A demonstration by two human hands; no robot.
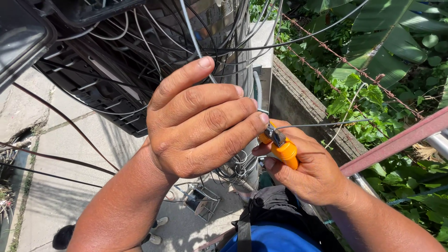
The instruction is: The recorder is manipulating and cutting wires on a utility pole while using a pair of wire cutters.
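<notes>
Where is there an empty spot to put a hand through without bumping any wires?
Bare room shows over the concrete wall top, between the pole and the barbed wire. It is crowded around the black cable box, where thin cables cross above the left hand and right hand.

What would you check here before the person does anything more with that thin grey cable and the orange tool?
1. Left hand has the thin grey cable between thumb and fingers: ok.
2. Right hand grips the orange tool: ok.
3. Cable sits in the tool's metal head: cannot tell, the left fingers partly hide it.
4. Free cable end is away from the barbed wire: ok.
5. Other cables from the black box are out of the tool: ok.
</notes>
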